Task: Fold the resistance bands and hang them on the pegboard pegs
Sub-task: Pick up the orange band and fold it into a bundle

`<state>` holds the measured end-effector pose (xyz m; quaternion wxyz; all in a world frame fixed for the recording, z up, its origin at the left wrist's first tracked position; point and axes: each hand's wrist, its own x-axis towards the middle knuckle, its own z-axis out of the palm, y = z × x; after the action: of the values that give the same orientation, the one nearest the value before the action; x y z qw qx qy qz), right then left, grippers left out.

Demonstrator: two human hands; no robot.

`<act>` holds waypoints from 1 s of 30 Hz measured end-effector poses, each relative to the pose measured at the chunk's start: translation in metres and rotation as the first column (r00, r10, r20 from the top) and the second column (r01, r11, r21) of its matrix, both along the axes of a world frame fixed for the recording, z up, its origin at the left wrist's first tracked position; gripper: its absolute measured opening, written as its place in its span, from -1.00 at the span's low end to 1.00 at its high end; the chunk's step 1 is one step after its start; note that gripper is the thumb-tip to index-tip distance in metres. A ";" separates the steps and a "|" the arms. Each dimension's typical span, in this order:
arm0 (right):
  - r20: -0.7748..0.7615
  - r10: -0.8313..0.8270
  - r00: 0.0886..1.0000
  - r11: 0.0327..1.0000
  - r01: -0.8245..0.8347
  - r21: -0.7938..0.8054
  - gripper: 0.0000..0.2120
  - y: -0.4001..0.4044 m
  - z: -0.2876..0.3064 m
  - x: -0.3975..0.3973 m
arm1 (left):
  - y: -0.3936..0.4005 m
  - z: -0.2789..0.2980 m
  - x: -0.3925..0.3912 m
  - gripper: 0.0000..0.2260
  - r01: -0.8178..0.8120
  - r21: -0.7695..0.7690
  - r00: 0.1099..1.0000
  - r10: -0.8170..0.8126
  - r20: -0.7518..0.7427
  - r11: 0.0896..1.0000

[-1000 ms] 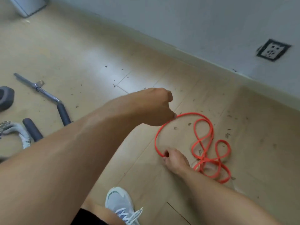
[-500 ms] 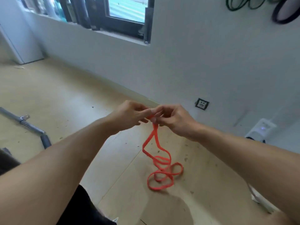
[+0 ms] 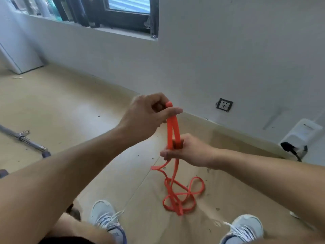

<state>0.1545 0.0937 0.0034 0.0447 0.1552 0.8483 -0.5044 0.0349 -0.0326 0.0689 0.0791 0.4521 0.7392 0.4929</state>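
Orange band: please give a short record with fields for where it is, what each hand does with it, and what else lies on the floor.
band: orange, two strands run between the hands
upper end: left hand grips it, folded over the fingers
lower hold: right hand grips both strands
rest of band: hangs down to a tangled pile on the floor
folded: not yet
metal bar: on the floor at left
socket: low on the wall
shoes: two, grey, at the bottom edge

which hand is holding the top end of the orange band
The left hand: it pinches the band's top loop, higher up. The right hand grips both strands lower down, with the rest trailing in a tangle on the floor.
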 end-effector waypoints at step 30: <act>0.135 -0.028 0.990 0.997 0.038 -0.073 -0.71 0.071 -0.031 0.015 | -0.085 -0.082 -0.125 -0.73 -0.583 -0.245 0.697 0.632 0.337 0.774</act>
<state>0.1693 0.1643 -0.0279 0.0991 0.2007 0.8211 -0.5251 -0.0905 -0.1181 -0.0128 0.0882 0.0656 0.8421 0.5279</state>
